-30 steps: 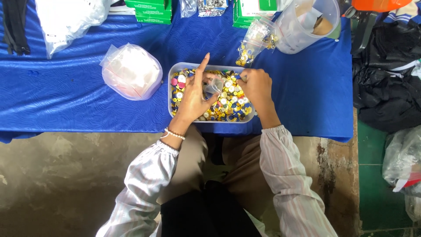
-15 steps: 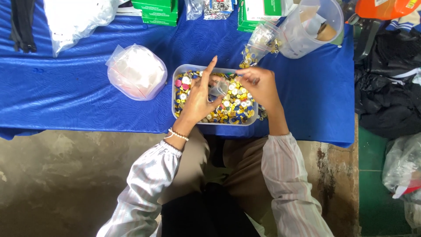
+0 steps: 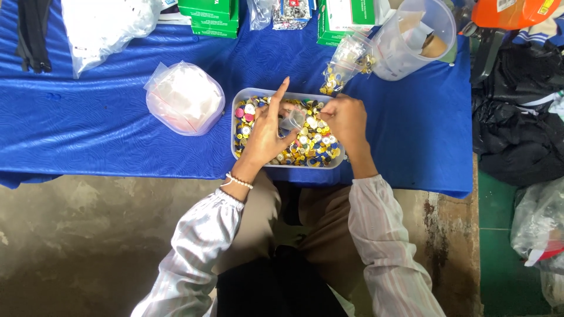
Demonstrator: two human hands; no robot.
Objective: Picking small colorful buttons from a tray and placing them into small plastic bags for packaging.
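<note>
A clear rectangular tray (image 3: 239,101) full of several coloured buttons (image 3: 314,147) sits on the blue table cloth in front of me. Over the tray, my left hand (image 3: 265,132) pinches a small clear plastic bag (image 3: 292,119), with its index finger pointing up. My right hand (image 3: 346,120) grips the other side of the same small bag, fingers curled. Both hands hover just above the buttons.
A clear bag of white pieces (image 3: 185,98) lies left of the tray. Behind it are a bag of yellow buttons (image 3: 345,63), a tipped clear plastic jug (image 3: 414,38), green boxes (image 3: 209,16) and a white bag (image 3: 103,23). Dark cloth (image 3: 520,111) lies at right.
The view has shifted slightly. Both hands stay over the tray on the small bag, with the right hand drawn a little closer to the left.
</note>
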